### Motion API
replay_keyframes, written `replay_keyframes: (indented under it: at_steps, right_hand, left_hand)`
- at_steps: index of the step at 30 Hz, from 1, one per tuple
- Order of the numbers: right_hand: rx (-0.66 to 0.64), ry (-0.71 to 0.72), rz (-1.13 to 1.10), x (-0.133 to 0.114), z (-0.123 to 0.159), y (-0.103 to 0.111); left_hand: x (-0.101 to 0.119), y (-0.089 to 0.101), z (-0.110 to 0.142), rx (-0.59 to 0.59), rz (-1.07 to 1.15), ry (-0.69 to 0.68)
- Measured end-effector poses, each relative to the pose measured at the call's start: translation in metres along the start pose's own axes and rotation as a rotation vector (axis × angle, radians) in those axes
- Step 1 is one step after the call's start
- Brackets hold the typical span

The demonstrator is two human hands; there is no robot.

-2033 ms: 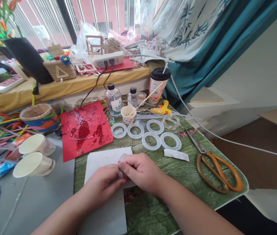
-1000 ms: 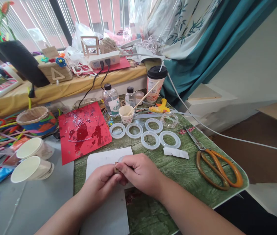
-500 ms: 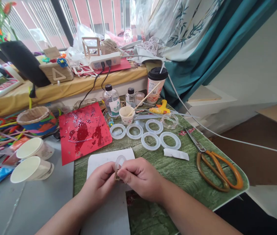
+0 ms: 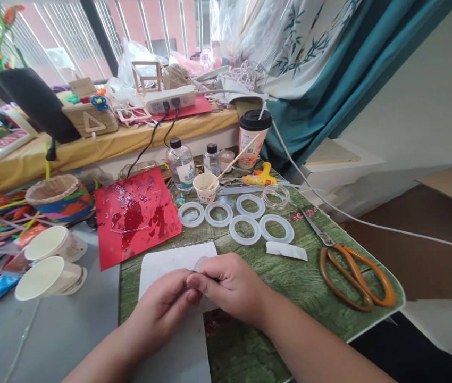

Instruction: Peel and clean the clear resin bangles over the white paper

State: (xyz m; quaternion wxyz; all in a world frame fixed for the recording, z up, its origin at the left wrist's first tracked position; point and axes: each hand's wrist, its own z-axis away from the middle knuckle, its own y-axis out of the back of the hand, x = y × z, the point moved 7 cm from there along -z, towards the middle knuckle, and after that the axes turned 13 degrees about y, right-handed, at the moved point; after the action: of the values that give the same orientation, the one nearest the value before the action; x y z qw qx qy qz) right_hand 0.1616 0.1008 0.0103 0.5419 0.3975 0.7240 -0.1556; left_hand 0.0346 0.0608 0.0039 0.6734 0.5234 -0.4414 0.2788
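Note:
My left hand (image 4: 161, 303) and my right hand (image 4: 229, 286) meet over a white sheet (image 4: 170, 340) on the green table (image 4: 306, 282). Both pinch a small clear ring-shaped piece (image 4: 199, 264), mostly hidden by the fingers; only its top edge shows. Beyond the hands lie several translucent white rings (image 4: 244, 229) in two rows. A white paper scrap (image 4: 286, 250) lies just right of my right hand.
Orange-handled scissors (image 4: 353, 271) lie at the right edge. A red sheet (image 4: 134, 215), a small cup with a stick (image 4: 205, 187), two bottles (image 4: 181, 164), a yellow glue gun (image 4: 264, 175) and a lidded drink cup (image 4: 252, 137) stand behind. Paper cups (image 4: 48, 266) lie at the left.
The clear piece, held upright between the fingers half a second ago, has sunk lower between both hands. The hands stayed in the same spot over the white sheet.

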Motion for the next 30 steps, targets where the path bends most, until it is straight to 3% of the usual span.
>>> replay_keyframes:
  at_steps: [2,6,7,11,15,18,22,30]
  right_hand:
    - [0.068,-0.065,-0.038,0.006,-0.001,0.005]
    - [0.373,-0.172,0.005,0.015,0.003,0.029]
    - [0.384,-0.162,0.001,0.014,0.004,0.03]
    - [0.075,-0.094,-0.088,0.008,-0.001,0.007]
    - [0.319,-0.265,0.043,0.024,0.007,0.026]
    - [0.299,-0.235,-0.056,0.025,0.006,0.022]
    - [0.239,-0.192,0.024,0.019,0.007,0.017]
    - [0.203,-0.183,-0.012,0.024,0.017,0.007]
  left_hand:
    - [0.002,0.005,-0.002,0.015,0.01,0.001]
    - [0.0,0.009,-0.003,0.025,0.055,0.062]
    - [-0.001,0.01,-0.002,0.034,0.064,0.075]
    - [-0.001,0.006,0.0,0.029,0.093,0.065]
    - [-0.004,0.009,0.0,0.063,0.221,0.111]
    - [-0.007,0.008,0.0,0.057,0.357,0.16]
    - [-0.01,0.003,0.001,0.036,0.436,0.152]
    - [-0.021,0.011,0.002,0.206,0.407,0.178]
